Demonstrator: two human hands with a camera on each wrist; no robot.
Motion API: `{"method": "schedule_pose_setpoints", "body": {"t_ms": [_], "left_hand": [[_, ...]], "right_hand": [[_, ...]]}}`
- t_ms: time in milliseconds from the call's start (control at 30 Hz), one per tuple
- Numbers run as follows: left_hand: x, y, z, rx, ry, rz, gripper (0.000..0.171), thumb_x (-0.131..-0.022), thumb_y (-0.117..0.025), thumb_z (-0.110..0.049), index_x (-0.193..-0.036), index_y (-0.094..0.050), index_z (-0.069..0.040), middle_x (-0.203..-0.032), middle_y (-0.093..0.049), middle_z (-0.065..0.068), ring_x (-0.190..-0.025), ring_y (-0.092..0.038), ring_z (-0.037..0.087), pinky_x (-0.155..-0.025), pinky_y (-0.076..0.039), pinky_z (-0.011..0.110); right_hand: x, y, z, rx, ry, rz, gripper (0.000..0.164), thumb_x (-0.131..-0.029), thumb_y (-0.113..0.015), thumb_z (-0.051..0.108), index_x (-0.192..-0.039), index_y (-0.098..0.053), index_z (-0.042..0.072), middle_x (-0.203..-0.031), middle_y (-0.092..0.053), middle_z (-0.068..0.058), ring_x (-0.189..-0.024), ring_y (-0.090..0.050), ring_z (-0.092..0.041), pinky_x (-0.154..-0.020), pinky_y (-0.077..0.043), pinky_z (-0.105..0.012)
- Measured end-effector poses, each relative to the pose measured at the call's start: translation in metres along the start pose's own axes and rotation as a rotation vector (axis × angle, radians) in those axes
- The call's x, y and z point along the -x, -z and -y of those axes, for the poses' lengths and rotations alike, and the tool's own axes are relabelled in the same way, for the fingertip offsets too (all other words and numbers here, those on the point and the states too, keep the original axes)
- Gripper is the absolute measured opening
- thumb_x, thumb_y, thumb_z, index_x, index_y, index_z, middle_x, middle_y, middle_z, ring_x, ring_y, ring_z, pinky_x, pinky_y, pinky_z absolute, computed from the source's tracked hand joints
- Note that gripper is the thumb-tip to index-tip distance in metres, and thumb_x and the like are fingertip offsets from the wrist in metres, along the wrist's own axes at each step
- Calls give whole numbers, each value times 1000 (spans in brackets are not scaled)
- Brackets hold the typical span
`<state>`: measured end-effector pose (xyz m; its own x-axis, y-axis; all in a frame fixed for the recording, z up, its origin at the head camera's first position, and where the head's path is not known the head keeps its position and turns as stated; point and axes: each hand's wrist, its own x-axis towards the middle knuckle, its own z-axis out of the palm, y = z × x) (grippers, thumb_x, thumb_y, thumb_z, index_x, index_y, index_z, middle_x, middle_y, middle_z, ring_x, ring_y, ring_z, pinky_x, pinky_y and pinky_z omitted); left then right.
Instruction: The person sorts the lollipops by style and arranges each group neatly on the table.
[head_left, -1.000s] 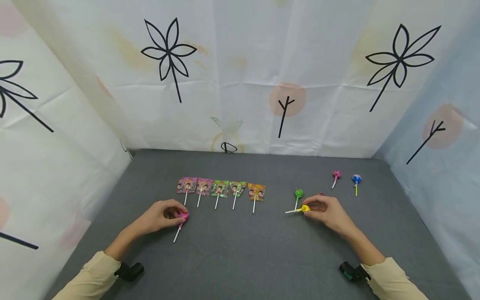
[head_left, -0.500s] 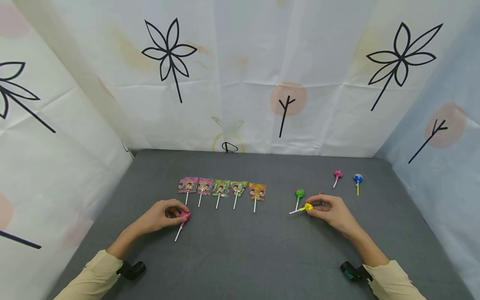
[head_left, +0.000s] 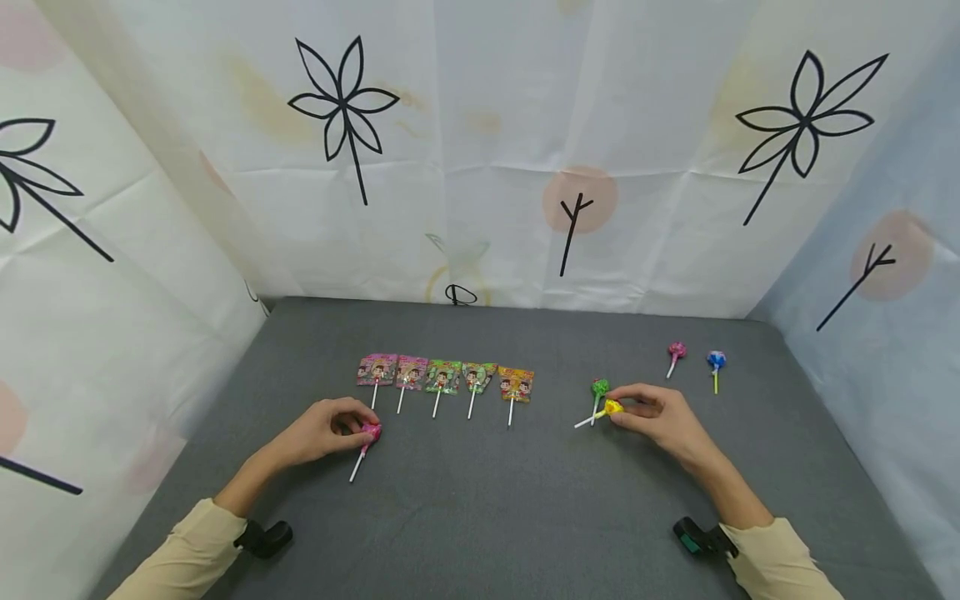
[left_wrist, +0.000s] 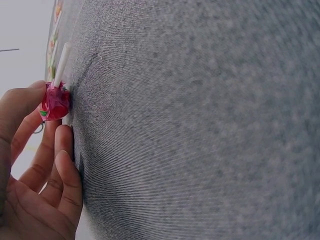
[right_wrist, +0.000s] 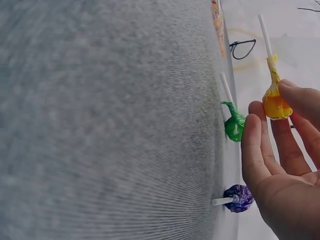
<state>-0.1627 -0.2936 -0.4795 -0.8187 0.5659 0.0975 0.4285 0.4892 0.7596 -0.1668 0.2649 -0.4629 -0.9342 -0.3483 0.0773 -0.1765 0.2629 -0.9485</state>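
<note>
In the head view my left hand (head_left: pixel 332 431) pinches a pink-wrapped lollipop (head_left: pixel 371 432) by its head, its white stick pointing toward me. The left wrist view shows the same lollipop (left_wrist: pixel 56 103) between thumb and fingers, close to the cloth. On the right side, my right hand (head_left: pixel 656 417) holds a yellow lollipop (head_left: pixel 613 407) by its wrapped head, stick pointing left. A green lollipop (head_left: pixel 599 387) lies just beyond it, partly crossed by the yellow one's stick. The right wrist view also has a purple lollipop (right_wrist: pixel 238 198) on the cloth, which the hand covers in the head view.
Several flat-packaged lollipops form a row at centre left, with pink (head_left: pixel 377 369), green (head_left: pixel 443 377) and orange packets (head_left: pixel 515 385). At the back right lie a pink lollipop (head_left: pixel 677 351) and a blue lollipop (head_left: pixel 716 359). Grey cloth (head_left: pixel 465 517) covers the table; patterned curtains (head_left: pixel 480 150) surround it.
My right hand has shifted slightly away from me with the yellow lollipop, nearer the green one. A reddish bit behind that hand is now covered. The left hand stays in place.
</note>
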Motion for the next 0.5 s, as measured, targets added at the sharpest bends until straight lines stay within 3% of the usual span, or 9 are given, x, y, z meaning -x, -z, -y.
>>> {"method": "schedule_pose_setpoints", "body": {"t_ms": [300,500], "left_hand": [[-1,1,-2,17,-5,6,18,-95,-76,-16,-112,-73,-15,-97,-68,-1,-80,-64,16,-65,-49,27],[-1,0,-1,10,8,10,18,-95,-76,-17,-112,-73,-16,-98,-68,-1,-80,-64,15,-66,-48,27]], "right_hand": [[-2,-1,2,-56,45,-1,31,-94,-72,0,-122,-65,-10,-117,-63,-31,-96,-70,-20,-77,-55,-29],[-7,-9,4,-98,39,29,32,-94,-71,-1,-124,-63,-11,-126,-60,-30,-101,-70,-31,-82,-55,-32]]}}
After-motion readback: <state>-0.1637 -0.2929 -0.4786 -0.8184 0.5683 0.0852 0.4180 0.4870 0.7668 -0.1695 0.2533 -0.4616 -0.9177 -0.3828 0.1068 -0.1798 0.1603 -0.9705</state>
